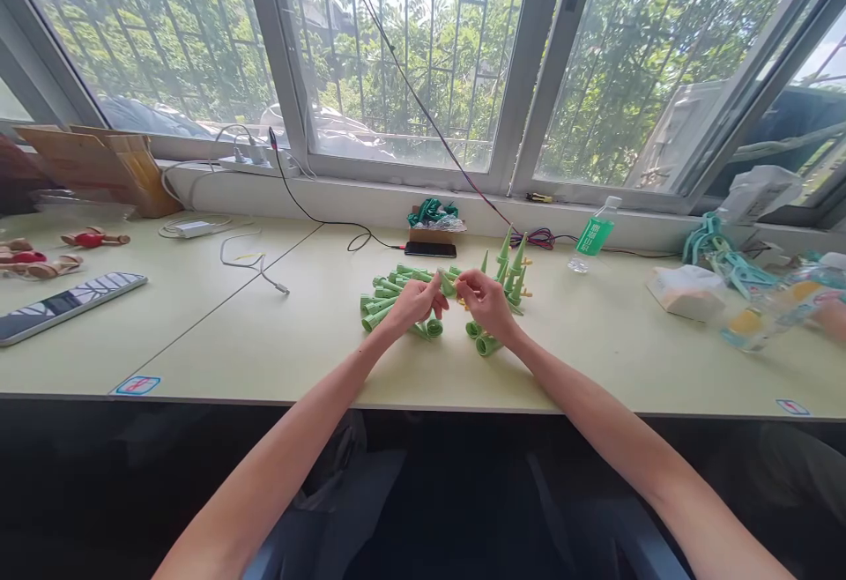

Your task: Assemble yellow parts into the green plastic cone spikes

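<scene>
My left hand (418,301) is closed on a small green plastic cone (448,286), holding it just above the table. Close against the cone, my right hand (487,302) is pinched, and what its fingertips grip is too small to make out. Many green tubes (383,302) lie in a pile beside and behind my left hand. Green pointed cones (514,264), some with small yellow pegs (527,261) on their sides, stand upright behind my right hand. More green tubes (487,345) lie on their sides under that hand.
A phone (431,249) lies behind the pile, before a small box of green wrappers (436,215). To the right are a bottle (595,234), a tissue pack (687,292) and teal hangers (723,254). Cables (255,267), another phone (70,305) and wooden toys (93,238) lie left.
</scene>
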The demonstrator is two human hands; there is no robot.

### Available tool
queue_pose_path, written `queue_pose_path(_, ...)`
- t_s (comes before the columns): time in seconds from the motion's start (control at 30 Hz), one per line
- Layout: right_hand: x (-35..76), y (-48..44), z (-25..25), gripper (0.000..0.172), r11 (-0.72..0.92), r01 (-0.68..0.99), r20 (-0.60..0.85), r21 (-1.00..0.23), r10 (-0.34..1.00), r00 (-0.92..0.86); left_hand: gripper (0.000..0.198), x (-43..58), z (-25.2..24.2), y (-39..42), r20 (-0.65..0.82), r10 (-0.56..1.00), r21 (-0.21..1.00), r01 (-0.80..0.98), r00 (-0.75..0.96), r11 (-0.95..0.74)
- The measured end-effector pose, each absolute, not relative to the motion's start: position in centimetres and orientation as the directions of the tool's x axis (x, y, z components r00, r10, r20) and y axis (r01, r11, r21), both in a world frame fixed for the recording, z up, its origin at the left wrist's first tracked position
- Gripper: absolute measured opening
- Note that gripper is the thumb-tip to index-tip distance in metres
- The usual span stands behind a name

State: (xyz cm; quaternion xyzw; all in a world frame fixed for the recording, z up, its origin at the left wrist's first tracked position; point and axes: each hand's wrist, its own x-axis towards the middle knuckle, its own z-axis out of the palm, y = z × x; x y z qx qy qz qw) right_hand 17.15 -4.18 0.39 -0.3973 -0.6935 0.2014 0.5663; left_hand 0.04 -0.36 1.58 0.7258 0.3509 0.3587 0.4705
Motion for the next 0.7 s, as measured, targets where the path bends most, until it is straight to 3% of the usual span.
queue_pose_path(0.33,17.46,-3.85,0.31,0.024,0.609,0.329,0.631,-0.722,0.774,-0.050,0.061,-0.28,2.13,-0.94,0.180,0.860,0.934,0.191,0.476,-0.302)
queue_pose_path(0.7,17.35,-3.98,0.54,0.025,0.600,0.286,0.614,-0.748,0.788,-0.048,0.046,-0.45,2.16,-1.20,0.392,0.787,0.838,0.168,0.477,-0.519)
